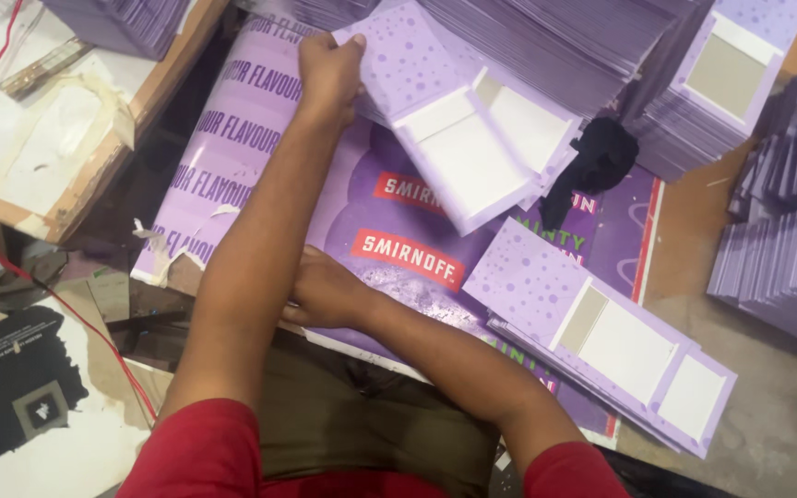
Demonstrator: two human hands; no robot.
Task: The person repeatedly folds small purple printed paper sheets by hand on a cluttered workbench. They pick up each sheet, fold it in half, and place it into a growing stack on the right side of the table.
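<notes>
- Purple dotted card blank (435, 101) with white panels, far centre, tilted, lying on the far stack of purple sheets (546, 37).
- Left hand (329, 69) grasps the blank's far-left corner, arm stretched out.
- Right hand (325, 293) rests near centre on the large purple printed sheet (260, 138); partly behind the left forearm, can't tell its grip.
- Second stack of blanks (601, 323) near right.
- Black cloth (597, 161) between the two.
</notes>
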